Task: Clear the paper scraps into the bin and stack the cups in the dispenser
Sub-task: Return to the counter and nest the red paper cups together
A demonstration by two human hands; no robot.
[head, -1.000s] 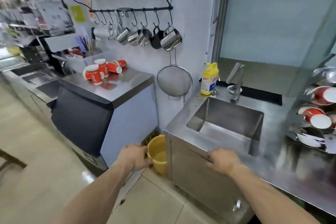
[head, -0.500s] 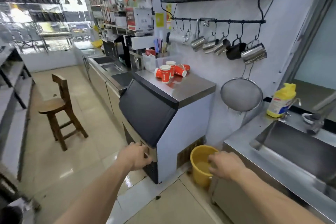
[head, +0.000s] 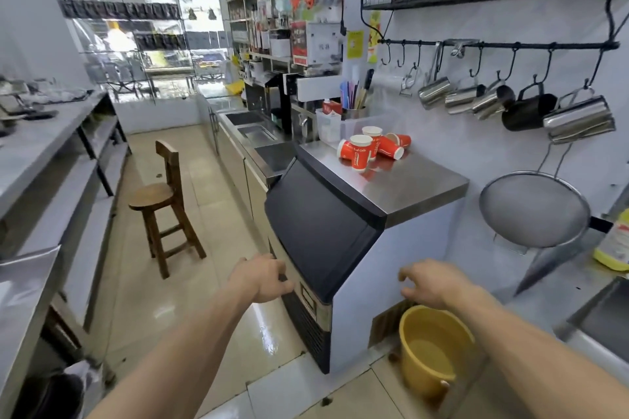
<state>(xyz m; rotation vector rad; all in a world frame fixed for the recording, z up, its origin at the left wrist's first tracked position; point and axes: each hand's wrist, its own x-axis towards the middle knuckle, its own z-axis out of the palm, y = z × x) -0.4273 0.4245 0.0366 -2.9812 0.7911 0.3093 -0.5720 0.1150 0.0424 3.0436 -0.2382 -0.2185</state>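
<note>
Several red paper cups [head: 360,151] sit in a cluster on the steel top of the ice machine [head: 401,180], some upright and some lying on their sides. My left hand [head: 263,277] hangs low in front of the machine's dark sloped door, fingers loosely curled, holding nothing. My right hand [head: 430,284] floats beside the machine's white side panel, above a yellow bucket [head: 432,347], fingers spread and empty. Both hands are well below the cups. No paper scraps or cup dispenser can be made out.
A wooden stool [head: 163,201] stands in the tiled aisle to the left. Steel shelving [head: 51,160] lines the left side. Metal jugs [head: 510,105] and a strainer [head: 534,209] hang on the wall. A yellow bottle [head: 614,248] stands by the sink at right.
The view has swung left from the sink toward the ice machine and aisle. Both hands have moved left with it, and the cups now lie closer to centre.
</note>
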